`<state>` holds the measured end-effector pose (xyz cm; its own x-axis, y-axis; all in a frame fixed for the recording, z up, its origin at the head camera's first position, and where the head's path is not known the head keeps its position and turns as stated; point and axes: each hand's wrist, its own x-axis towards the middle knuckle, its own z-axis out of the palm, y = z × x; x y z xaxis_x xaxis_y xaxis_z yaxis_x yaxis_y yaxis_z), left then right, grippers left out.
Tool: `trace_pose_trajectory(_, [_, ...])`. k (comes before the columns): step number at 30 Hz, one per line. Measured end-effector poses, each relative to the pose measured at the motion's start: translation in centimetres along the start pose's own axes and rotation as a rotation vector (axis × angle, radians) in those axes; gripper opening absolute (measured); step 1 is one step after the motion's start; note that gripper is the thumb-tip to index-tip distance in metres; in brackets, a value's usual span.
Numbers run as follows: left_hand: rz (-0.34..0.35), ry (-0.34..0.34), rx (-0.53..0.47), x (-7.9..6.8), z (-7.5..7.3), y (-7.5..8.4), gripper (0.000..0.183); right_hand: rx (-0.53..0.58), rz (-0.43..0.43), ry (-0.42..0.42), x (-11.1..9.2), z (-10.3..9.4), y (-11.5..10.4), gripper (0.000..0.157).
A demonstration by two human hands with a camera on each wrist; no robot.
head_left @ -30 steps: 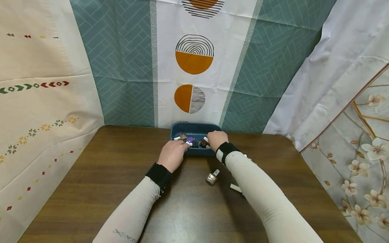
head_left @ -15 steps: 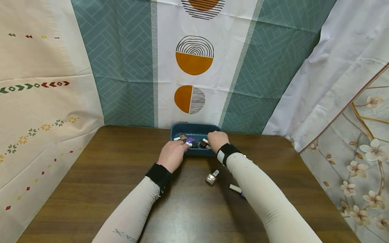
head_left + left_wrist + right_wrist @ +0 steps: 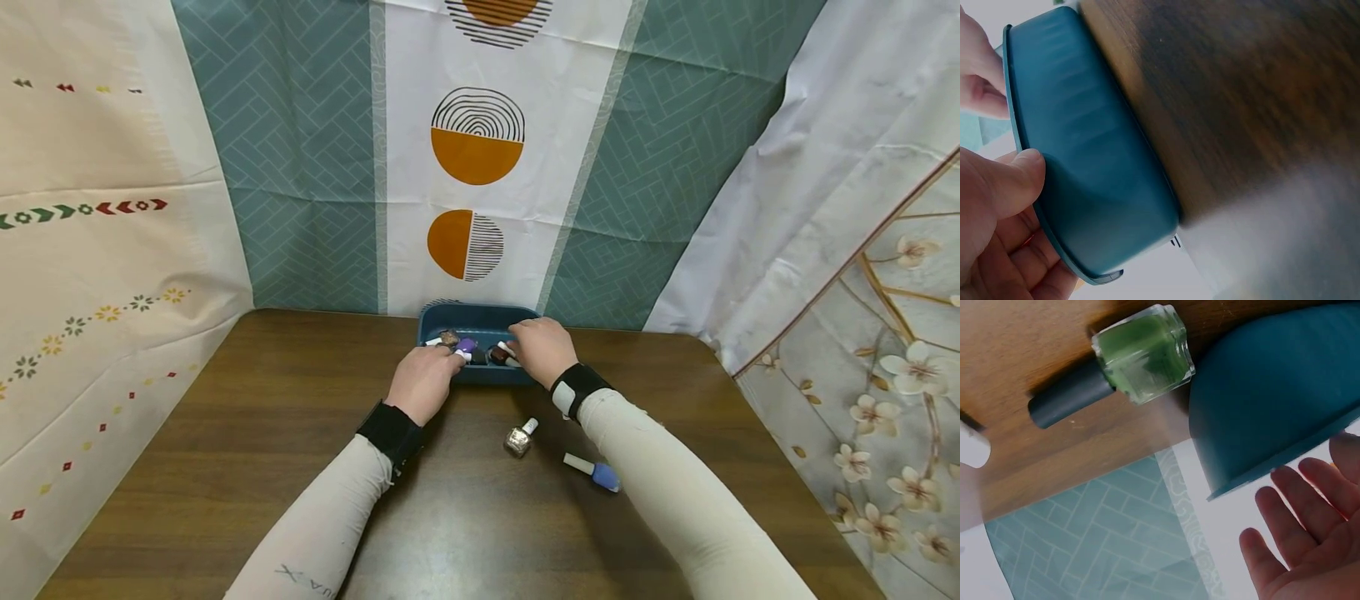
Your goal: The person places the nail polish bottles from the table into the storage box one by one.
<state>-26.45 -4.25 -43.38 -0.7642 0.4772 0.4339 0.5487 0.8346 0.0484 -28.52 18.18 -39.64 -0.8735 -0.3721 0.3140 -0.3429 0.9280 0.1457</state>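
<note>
A dark blue plastic bin stands at the back of the table, holding several nail polish bottles, among them a purple bottle and a dark red bottle. My left hand grips the bin's near left rim; the left wrist view has the thumb on the outer wall and the fingers curled over the inner side. Above the bin's right end is my right hand, its fingers loosely extended near the rim. Nothing shows in its grasp.
On the table lie a gold glitter nail polish bottle and a blue one with a white cap. Right of the bin lies a green nail polish bottle, near a white cap. Curtains hang behind the table.
My right hand has drawn back slightly to the right, its fingers loosening at the bin's right end. The right forearm shifted right, uncovering the blue bottle. My left hand holds its place.
</note>
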Motion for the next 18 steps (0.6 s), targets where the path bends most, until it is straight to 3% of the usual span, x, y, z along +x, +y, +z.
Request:
trace_pose_trajectory(4, [-0.005,-0.004,-0.002,0.0,0.1,0.0,0.016,0.008,-0.033,0.029,-0.8,-0.5,0.7,0.038])
trace_pose_trajectory(18, [0.004,0.018,-0.014,-0.1,-0.3,0.1,0.014,0.026,-0.024,0.007,-3.6,-2.0,2.1,0.068])
